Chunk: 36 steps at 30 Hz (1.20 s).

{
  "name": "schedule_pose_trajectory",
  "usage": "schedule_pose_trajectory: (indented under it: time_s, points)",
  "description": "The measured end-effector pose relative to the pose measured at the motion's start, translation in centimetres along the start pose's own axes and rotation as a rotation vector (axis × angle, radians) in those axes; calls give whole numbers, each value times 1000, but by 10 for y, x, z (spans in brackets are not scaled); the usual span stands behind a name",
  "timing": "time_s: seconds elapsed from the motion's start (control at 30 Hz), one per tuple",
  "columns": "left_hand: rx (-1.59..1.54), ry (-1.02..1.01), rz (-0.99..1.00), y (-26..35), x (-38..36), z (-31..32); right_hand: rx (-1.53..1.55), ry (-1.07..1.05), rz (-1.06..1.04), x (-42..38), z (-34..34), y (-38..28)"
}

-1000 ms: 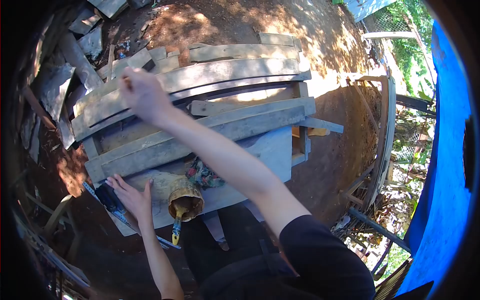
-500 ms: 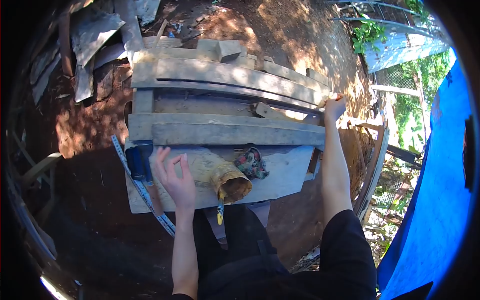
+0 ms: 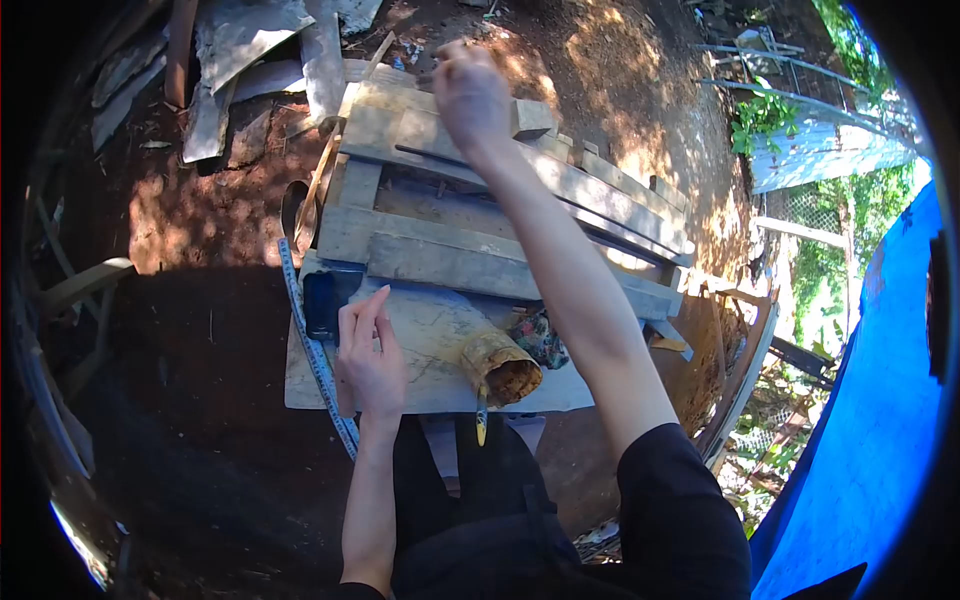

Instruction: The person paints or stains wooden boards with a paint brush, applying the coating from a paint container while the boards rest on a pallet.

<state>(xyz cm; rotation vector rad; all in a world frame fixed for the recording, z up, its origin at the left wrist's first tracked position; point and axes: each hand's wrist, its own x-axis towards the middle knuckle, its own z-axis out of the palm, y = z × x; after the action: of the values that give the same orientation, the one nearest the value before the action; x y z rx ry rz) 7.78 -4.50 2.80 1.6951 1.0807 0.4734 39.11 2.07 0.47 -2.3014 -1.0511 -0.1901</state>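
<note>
My right hand [image 3: 470, 92] reaches far forward over the back edge of a stack of weathered grey planks [image 3: 450, 262]. Its fingers are pinched together, and I cannot make out anything in them. My left hand [image 3: 371, 352] rests flat on a pale wooden board [image 3: 430, 385] just in front of me, fingers slightly apart, holding nothing. Left of that hand lie a dark blue case [image 3: 322, 297] and a tape measure [image 3: 315, 362] that runs along the board's left edge.
A bamboo cup [image 3: 505, 365] lies on the board with a yellow-handled tool [image 3: 481, 422] below it and a patterned cloth [image 3: 546, 337] beside it. Scrap boards [image 3: 240, 45] lie on the red earth at the back left. A blue tarp [image 3: 885, 400] hangs at the right.
My right hand has swung from the planks' right end to their far back edge. My left hand has settled flatter on the board. The view has turned so the planks slant.
</note>
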Motion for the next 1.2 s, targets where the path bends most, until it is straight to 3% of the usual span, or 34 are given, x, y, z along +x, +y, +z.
schedule_pose_trajectory:
  time_s: [0.07,0.13,0.17,0.23,0.3,0.37,0.43,0.5,0.53,0.6,0.7,0.73,0.77,0.83,0.87,0.93,0.97,1.03,1.07,1.1,1.17,1.2]
  points:
    - [-20,46,-50,-6,0,-2,107,23,4,10,1,2]
    - [14,2,-26,-14,-3,-2,575,-311,110,11,3,-9]
    - [12,12,-33,-16,-3,-3,577,-321,103,12,7,-14]
    - [-17,23,37,-11,-4,-3,86,-168,-347,13,15,-23]
    - [-21,29,28,-10,-3,-5,-69,-90,-404,15,16,-33]
    - [-21,25,17,-12,-3,-8,307,-294,8,18,13,-45]
    - [-32,38,16,-12,-2,-8,290,-386,22,18,18,-42]
    - [-42,38,13,-15,-1,-9,138,-117,-178,18,23,-43]
    - [-46,36,12,-16,-1,-10,142,-120,-184,20,24,-46]
    - [-37,42,16,-18,-1,-12,204,-195,81,17,23,-46]
    - [-34,44,27,-19,0,-11,165,-204,58,22,27,-45]
    - [-31,41,23,-19,0,-12,238,-357,202,24,29,-45]
    - [-30,38,22,-19,-1,-13,238,-357,206,20,30,-44]
    - [-16,41,31,-19,0,-12,192,-61,2,17,28,-51]
    - [-16,45,32,-19,1,-13,194,-61,-2,20,28,-55]
    - [-9,40,44,-18,0,-15,327,-221,254,19,28,-54]
    - [-11,40,43,-19,-1,-15,325,-222,253,18,29,-54]
    - [-34,18,-25,-21,-2,-15,320,-70,94,15,40,-45]
    - [-31,21,-27,-22,-1,-16,386,-215,165,19,46,-37]
    - [-32,25,-14,-24,-2,-16,387,-217,168,18,42,-41]
    - [-38,29,-1,-23,-3,-16,353,-70,56,20,31,-49]
    - [-39,29,-15,-22,-4,-16,216,-34,-104,23,36,-51]
